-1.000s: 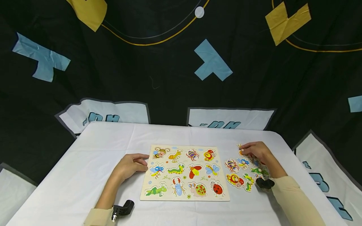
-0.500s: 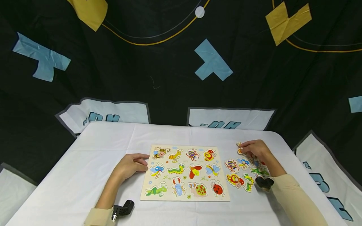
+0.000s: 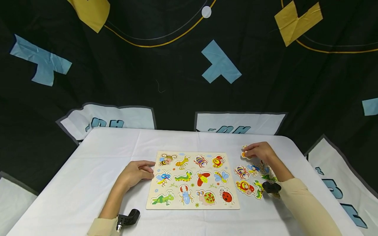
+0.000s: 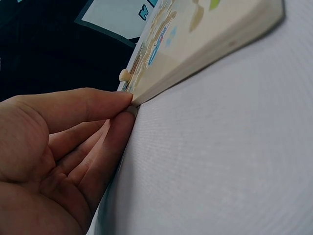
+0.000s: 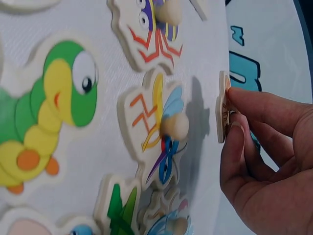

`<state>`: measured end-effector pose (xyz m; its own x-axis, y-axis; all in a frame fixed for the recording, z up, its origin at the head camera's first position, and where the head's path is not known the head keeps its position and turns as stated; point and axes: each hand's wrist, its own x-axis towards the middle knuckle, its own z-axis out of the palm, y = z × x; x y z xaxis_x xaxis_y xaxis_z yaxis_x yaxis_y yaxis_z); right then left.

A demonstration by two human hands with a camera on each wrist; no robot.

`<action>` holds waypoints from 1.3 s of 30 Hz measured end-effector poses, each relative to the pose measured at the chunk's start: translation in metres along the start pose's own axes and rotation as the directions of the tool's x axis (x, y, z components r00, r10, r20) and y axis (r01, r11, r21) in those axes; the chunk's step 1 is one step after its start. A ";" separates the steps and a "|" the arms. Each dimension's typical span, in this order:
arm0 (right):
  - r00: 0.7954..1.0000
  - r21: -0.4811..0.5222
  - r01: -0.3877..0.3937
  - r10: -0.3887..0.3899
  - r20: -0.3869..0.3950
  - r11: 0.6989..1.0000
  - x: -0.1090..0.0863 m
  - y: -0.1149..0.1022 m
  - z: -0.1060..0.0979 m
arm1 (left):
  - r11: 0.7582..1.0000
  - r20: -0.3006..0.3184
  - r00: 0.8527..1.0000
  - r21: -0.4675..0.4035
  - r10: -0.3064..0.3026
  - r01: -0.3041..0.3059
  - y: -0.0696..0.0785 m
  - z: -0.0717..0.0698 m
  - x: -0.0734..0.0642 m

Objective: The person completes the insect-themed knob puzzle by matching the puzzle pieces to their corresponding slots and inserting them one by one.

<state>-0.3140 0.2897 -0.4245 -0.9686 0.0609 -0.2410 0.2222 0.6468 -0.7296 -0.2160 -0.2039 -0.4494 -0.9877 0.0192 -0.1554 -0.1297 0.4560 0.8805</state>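
Observation:
My right hand pinches a small wooden puzzle piece with yellow-orange colouring, raised beyond the pile of loose pieces. In the right wrist view that piece shows edge-on between thumb and fingers, so its picture is mostly hidden. Fingertips of my left hand touch the left edge of the wooden puzzle board, which lies flat and shows rows of insects. A round knob stands up from the board near its bee. Below the right hand lie a spider piece, a mosquito piece and a caterpillar piece.
A red and yellow bug piece lies right of the board; a green piece is partly hidden by the right arm. White cloth covers the table. Behind it hangs a black curtain. Each wrist wears a black device.
My right hand has moved left and slightly away from me, carrying the yellow-orange piece off the pile's far side. The left hand and the board stay put.

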 end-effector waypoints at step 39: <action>0.983 -0.005 0.166 -0.165 0.075 0.986 -0.005 -0.052 0.048 | 1.000 0.020 1.000 -0.004 0.015 -0.015 -0.002 -0.002 0.002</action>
<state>-0.3156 0.2193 -0.4156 -0.9808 -0.1043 -0.1646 0.0575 0.6521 -0.7560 -0.2183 -0.2060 -0.4505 -0.9875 0.0440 -0.1514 -0.1154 0.4524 0.8843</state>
